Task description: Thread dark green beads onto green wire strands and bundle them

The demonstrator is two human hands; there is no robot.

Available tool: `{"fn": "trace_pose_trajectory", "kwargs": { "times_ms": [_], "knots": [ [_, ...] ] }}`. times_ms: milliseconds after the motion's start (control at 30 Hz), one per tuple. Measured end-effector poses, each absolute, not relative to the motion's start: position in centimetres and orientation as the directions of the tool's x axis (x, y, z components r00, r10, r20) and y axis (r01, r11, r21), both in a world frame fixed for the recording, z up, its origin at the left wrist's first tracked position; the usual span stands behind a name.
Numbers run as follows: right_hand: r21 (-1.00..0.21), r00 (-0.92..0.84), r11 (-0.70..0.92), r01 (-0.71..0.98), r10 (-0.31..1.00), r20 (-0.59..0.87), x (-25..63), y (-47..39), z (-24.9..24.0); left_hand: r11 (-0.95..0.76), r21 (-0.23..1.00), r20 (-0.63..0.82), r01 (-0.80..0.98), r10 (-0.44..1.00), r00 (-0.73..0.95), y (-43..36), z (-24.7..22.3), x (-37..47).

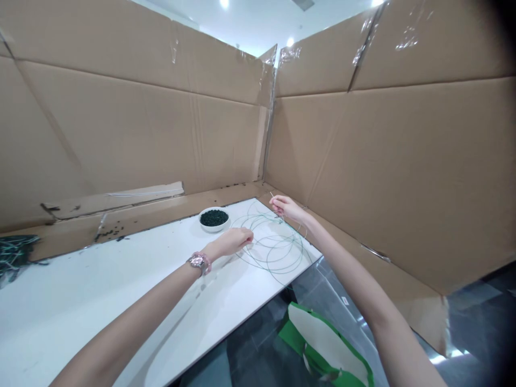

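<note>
My left hand (236, 240), with a watch on the wrist, is closed in a pinch just above the white board; what its fingertips hold is too small to make out. Raised over the board's far right corner, my right hand (284, 207) pinches a thin pale wire (272, 194) whose tip sticks up past the fingers. Loose loops of thin green wire (282, 250) spread over the board between and below both hands. Beyond my left hand stands a white bowl (214, 228) filled with small dark green pieces (214, 217).
The white board (161, 279) lies inside tall cardboard walls (121, 123). Dark bits (110, 231) are scattered on the cardboard behind it. A dark green bundle (16, 252) lies at the far left. A green and white bag (326, 344) is below the board's front edge.
</note>
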State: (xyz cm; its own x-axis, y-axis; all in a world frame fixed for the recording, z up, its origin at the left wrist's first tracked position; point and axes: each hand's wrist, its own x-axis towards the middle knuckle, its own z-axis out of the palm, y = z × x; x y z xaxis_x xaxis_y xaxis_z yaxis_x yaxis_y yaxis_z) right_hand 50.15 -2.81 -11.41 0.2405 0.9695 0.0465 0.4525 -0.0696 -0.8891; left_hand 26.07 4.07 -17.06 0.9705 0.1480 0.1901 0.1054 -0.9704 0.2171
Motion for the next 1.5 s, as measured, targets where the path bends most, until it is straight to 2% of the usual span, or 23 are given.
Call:
{"fn": "trace_pose_trajectory", "kwargs": {
  "times_ms": [133, 367, 500, 667, 867, 1000, 1133, 1200, 1267, 1400, 1500],
  "knots": [
    [-0.857, 0.287, -0.113, 0.503, 0.957, 0.043, 51.9, -4.2, -10.6, -0.956, 0.272, 0.240, 0.109, 0.177, 0.955, 3.9, -16.2, 25.5],
    [-0.848, 0.472, -0.138, 0.512, 0.870, 0.144, 55.2, -6.6, -9.8, -0.929, 0.353, 0.293, 0.110, 0.221, 0.930, 3.6, -14.4, 24.2],
    [-0.909, 0.539, -0.031, 0.415, 0.813, 0.219, 55.5, -7.3, -8.2, -0.919, 0.374, 0.305, 0.126, 0.250, 0.919, 4.0, -14.1, 23.8],
    [-0.933, 0.562, 0.220, 0.283, 0.751, 0.347, 54.0, -7.0, -3.4, -0.911, 0.391, 0.298, 0.131, 0.260, 0.919, 4.2, -14.1, 23.4],
    [-0.884, 0.405, 0.437, 0.165, 0.787, 0.464, 46.9, -5.1, 2.5, -0.869, 0.479, 0.333, 0.126, 0.312, 0.890, 3.0, -13.3, 25.0],
    [-0.870, 0.217, 0.479, 0.118, 0.842, 0.494, 40.1, -4.5, 4.2, -0.789, 0.608, 0.363, 0.091, 0.379, 0.851, 2.0, -11.9, 27.2],
    [-0.856, 0.005, 0.506, 0.110, 0.861, 0.509, 35.6, -4.7, 4.4, -0.696, 0.718, 0.354, -0.007, 0.357, 0.864, 1.4, -9.7, 28.1],
    [-0.819, -0.041, 0.549, 0.167, 0.834, 0.550, 35.0, -4.7, 4.4, -0.663, 0.747, 0.366, -0.046, 0.353, 0.861, 1.5, -8.5, 28.0],
    [-0.771, 0.000, 0.561, 0.303, 0.809, 0.588, 35.5, -4.5, 4.5, -0.635, 0.769, 0.378, -0.067, 0.368, 0.849, 1.9, -7.3, 28.0],
    [-0.699, 0.141, 0.500, 0.512, 0.754, 0.642, 38.8, -4.8, 4.3, -0.553, 0.830, 0.371, -0.073, 0.449, 0.813, 3.4, -4.7, 29.1],
    [-0.646, 0.325, 0.456, 0.612, 0.600, 0.731, 41.8, -6.1, 2.6, -0.480, 0.875, 0.345, -0.068, 0.518, 0.782, 4.3, -1.7, 30.3]
  ]
}}
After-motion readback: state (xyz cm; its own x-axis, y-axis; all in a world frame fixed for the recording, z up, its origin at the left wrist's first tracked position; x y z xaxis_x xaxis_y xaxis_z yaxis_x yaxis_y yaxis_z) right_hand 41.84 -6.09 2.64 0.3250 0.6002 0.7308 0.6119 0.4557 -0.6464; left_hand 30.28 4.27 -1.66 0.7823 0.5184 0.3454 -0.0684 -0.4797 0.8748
